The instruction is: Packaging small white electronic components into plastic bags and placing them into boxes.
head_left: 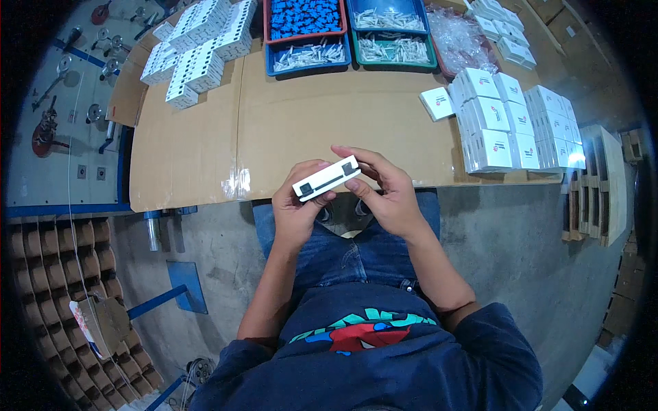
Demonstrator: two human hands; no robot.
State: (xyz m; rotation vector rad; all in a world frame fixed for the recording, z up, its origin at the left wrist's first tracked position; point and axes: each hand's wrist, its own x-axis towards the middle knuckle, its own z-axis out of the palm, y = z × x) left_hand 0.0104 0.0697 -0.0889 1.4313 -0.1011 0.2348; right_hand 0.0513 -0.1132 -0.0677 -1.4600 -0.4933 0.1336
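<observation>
A small white box (325, 179) with dark openings along its upward edge is held between my two hands, just off the near edge of the table. My left hand (296, 203) wraps round its left end, thumb in front and fingers behind. The right end is pinched by my right hand (385, 188), its thumb on the near side and its fingers over the far corner. The box tilts, its right end farther from me. What lies inside it cannot be made out.
Cardboard covers the table (308, 116). White boxes stand stacked at the far left (199, 68) and right (490, 123), with a single flat box (437, 103) beside the right stacks. At the back are a red bin (273, 38) of blue parts, blue and green bins (397, 65) of white pieces, and clear plastic bags (462, 41).
</observation>
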